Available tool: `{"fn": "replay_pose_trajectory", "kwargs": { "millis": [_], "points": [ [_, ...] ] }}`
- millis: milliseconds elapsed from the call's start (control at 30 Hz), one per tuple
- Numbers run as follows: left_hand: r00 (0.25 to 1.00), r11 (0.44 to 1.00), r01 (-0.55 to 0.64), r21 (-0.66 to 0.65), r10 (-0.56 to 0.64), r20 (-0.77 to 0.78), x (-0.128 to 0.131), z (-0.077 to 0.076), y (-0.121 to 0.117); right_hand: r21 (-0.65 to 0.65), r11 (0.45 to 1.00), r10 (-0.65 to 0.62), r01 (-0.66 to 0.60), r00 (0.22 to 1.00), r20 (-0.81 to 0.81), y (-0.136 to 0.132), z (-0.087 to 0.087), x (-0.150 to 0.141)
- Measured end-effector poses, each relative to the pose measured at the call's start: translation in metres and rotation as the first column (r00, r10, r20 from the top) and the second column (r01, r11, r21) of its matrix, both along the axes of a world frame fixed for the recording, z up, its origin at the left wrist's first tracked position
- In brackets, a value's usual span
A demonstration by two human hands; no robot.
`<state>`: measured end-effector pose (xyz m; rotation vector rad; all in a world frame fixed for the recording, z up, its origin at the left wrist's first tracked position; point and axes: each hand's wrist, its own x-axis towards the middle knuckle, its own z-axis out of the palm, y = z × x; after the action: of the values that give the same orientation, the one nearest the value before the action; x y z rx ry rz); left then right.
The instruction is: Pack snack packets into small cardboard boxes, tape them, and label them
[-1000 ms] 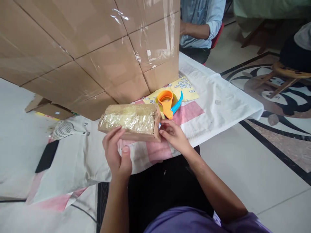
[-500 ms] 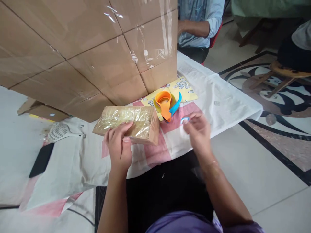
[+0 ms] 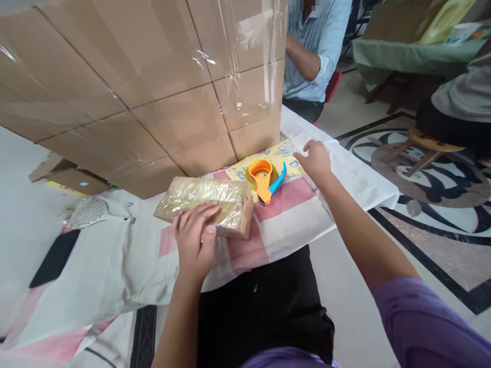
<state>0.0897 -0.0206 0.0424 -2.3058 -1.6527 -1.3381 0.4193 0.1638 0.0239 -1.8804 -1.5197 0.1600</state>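
My left hand [image 3: 195, 240] holds a small cardboard box [image 3: 238, 204], fingers across its top and thumb by the near edge. Shiny clear tape wraps the wrinkled top of this box. My right hand [image 3: 316, 161] is at the right end of a yellow printed sheet [image 3: 284, 149], its fingers curled; anything between them is hidden. Between the box and my right hand lies an orange ring-shaped tool [image 3: 263, 186] with a curved blue handle, partly on the sheet.
A tall stack of taped cartons [image 3: 161, 92] stands behind the box. On the left are a white perforated object [image 3: 94, 212] and a black phone-like slab [image 3: 56, 258]. One person [image 3: 318, 61] sits behind the table; another [image 3: 456, 102] sits on a wooden stool at right.
My right hand has moved up and away to the yellow sheet; the small blue-and-white piece it held no longer shows. My left hand stays on the box. The view has tilted up.
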Motion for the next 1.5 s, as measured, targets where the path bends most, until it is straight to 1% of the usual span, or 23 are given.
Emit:
{"fn": "replay_pose_trajectory", "kwargs": {
  "millis": [33,100,133,167,200,233,300,333,400,500,533,600,667,700,800,867,933,1067,1167,1267,1333,1433,1500],
  "points": [
    [0.998,0.999,0.002,0.038,-0.005,0.059,0.002,0.0,-0.004,0.123,0.992,0.047,-0.038,0.997,-0.068,-0.026,0.006,-0.009],
    [0.979,0.99,0.008,0.137,-0.036,0.2,0.008,0.0,-0.015,0.291,0.937,0.267,-0.195,0.934,-0.236,-0.09,0.015,-0.037],
    [0.965,0.984,0.016,0.177,-0.061,0.254,0.013,0.0,-0.022,0.317,0.886,0.434,-0.338,0.844,-0.315,-0.124,0.017,-0.055],
    [0.956,0.98,0.033,0.197,-0.089,0.28,0.018,0.0,-0.029,0.331,0.821,0.569,-0.466,0.721,-0.396,-0.158,0.018,-0.074],
    [0.955,0.979,0.066,0.191,-0.118,0.273,0.023,0.0,-0.037,0.363,0.753,0.657,-0.549,0.592,-0.466,-0.188,0.017,-0.092],
    [0.96,0.981,0.104,0.166,-0.143,0.242,0.029,0.001,-0.045,0.402,0.713,0.694,-0.575,0.495,-0.522,-0.214,0.014,-0.108],
    [0.97,0.982,0.172,0.08,-0.183,0.163,0.039,0.001,-0.057,0.433,0.724,0.672,-0.537,0.41,-0.616,-0.247,0.009,-0.13],
    [0.971,0.981,0.194,0.024,-0.196,0.135,0.044,0.001,-0.062,0.428,0.74,0.651,-0.519,0.394,-0.648,-0.255,0.006,-0.135],
    [0.973,0.973,0.214,-0.086,-0.204,0.109,0.049,-0.001,-0.069,0.408,0.767,0.617,-0.495,0.393,-0.682,-0.256,0.004,-0.132],
    [0.979,0.97,0.186,-0.157,-0.17,0.11,0.045,-0.004,-0.071,0.397,0.832,0.542,-0.387,0.415,-0.731,-0.233,0.004,-0.113],
    [0.983,0.979,0.153,-0.138,-0.137,0.122,0.041,-0.004,-0.068,0.389,0.865,0.493,-0.318,0.391,-0.777,-0.222,0.003,-0.107],
    [0.985,0.998,0.041,-0.042,-0.033,0.167,0.029,-0.003,-0.056,0.31,0.921,0.369,-0.235,0.281,-0.886,-0.198,-0.002,-0.103],
    [0.981,0.995,-0.088,0.055,0.077,0.18,0.015,-0.001,-0.036,0.202,0.941,0.257,-0.271,0.189,-0.948,-0.176,-0.014,-0.113],
    [0.981,0.988,-0.133,0.076,0.121,0.149,0.009,0.001,-0.024,0.16,0.936,0.226,-0.312,0.187,-0.956,-0.166,-0.023,-0.123],
    [0.98,0.981,-0.189,0.039,0.191,-0.058,-0.004,0.0,0.009,0.105,0.915,0.216,-0.39,0.251,-0.944,-0.148,-0.05,-0.155],
    [0.962,0.978,-0.208,0.013,0.207,-0.178,-0.008,-0.002,0.022,0.099,0.911,0.229,-0.4,0.291,-0.929,-0.144,-0.062,-0.169],
    [0.949,0.975,-0.22,0.013,0.217,-0.23,-0.009,-0.005,0.026,0.116,0.916,0.248,-0.383,0.315,-0.916,-0.145,-0.067,-0.173],
    [0.945,0.976,-0.217,0.02,0.216,-0.246,-0.007,-0.007,0.019,0.217,0.931,0.309,-0.294,0.318,-0.896,-0.156,-0.062,-0.166],
    [0.948,0.976,-0.215,0.03,0.216,-0.236,-0.006,-0.008,0.016,0.286,0.909,0.374,-0.302,0.289,-0.881,-0.163,-0.056,-0.162],
    [0.954,0.977,-0.213,0.021,0.213,-0.211,-0.01,-0.007,0.016,0.305,0.883,0.402,-0.356,0.24,-0.884,-0.165,-0.051,-0.16],
    [0.967,0.982,-0.19,-0.01,0.185,-0.172,-0.016,-0.004,0.014,0.298,0.893,0.371,-0.337,0.178,-0.911,-0.167,-0.048,-0.158],
    [0.994,0.994,-0.106,0.012,0.105,0.033,-0.015,-0.004,-0.005,0.281,0.94,0.3,-0.191,0.08,-0.95,-0.169,-0.039,-0.155],
    [0.965,0.997,-0.074,0.021,0.066,0.252,0.001,-0.012,-0.031,0.275,0.956,0.281,-0.105,0.04,-0.959,-0.168,-0.03,-0.151]
  ]
}}
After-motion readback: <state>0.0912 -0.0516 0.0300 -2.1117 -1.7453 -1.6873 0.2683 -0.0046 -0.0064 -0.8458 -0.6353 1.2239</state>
